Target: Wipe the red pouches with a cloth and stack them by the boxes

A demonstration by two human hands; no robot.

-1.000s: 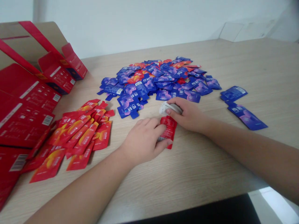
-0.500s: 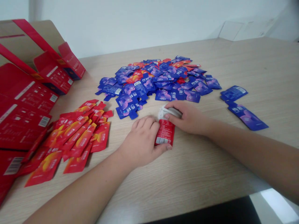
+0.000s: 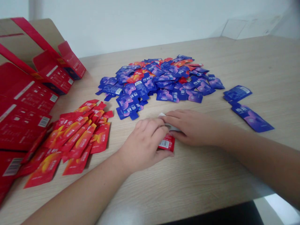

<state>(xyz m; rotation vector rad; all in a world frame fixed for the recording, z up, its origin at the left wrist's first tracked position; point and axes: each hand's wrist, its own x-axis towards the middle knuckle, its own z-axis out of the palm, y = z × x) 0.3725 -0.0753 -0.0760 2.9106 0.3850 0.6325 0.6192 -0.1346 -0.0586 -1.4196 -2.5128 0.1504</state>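
A red sachet [image 3: 168, 143] with a barcode lies in front of me, partly covered by my hands. My left hand [image 3: 142, 145] is closed on it, the thumb along its near edge and the fingers over its left side. In my right hand [image 3: 199, 128] is a folded white cloth [image 3: 172, 127], pressed against the upper part of the sachet; only small bits of the cloth show. The fingers of both hands nearly meet over the sachet. To the left lies a spread of red sachets [image 3: 81, 137] with orange prints.
A large heap of purple-blue sachets [image 3: 161, 78], with some red ones mixed in, lies beyond my hands. Two blue sachets [image 3: 252, 118] rest apart at the right. Red cardboard boxes [image 3: 25, 118] with raised flaps line the left side. A pale wall stands behind the wooden table [image 3: 206, 184].
My right hand has moved the cloth nearer to me, down over the red sachet. My left fingers now reach over more of the sachet. The heaps look the same.
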